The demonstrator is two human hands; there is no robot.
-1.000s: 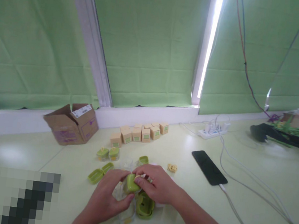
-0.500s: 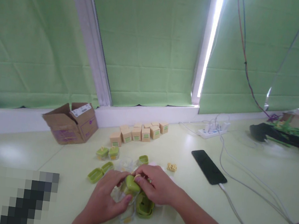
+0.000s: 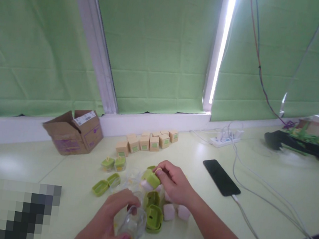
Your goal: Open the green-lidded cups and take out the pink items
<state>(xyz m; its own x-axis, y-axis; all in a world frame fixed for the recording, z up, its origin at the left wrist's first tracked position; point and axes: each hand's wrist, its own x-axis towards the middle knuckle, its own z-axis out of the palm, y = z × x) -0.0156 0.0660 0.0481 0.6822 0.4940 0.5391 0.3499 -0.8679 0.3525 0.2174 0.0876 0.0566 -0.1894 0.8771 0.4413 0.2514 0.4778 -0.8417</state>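
My left hand (image 3: pixel 112 220) is closed around a clear plastic container (image 3: pixel 134 225), its mouth tilted up toward me. Between the thumb and fingers of my right hand (image 3: pixel 173 181) is a small green lid (image 3: pixel 152 178), pinched by its pale yellow loop. Beneath and between the hands lie more green lids (image 3: pixel 154 216), hollow side up. Pale pink, rounded blocks (image 3: pixel 169 212) sit beside my right wrist. Further clear containers (image 3: pixel 132 176) lie behind my left hand, partly hidden. Two open green lids (image 3: pixel 101 187) rest to the left.
Two lidded containers (image 3: pixel 120 163) stand farther back, before a row of small cardboard boxes (image 3: pixel 145 143). An open carton (image 3: pixel 74 134) is at the left wall. On the right are a phone (image 3: pixel 221 177) on its cable, a power strip (image 3: pixel 226 140) and trailing white cords.
The green lid has come off the clear container. My right hand has carried it up and right, while my left hand has lowered the container, uncovering the pink blocks.
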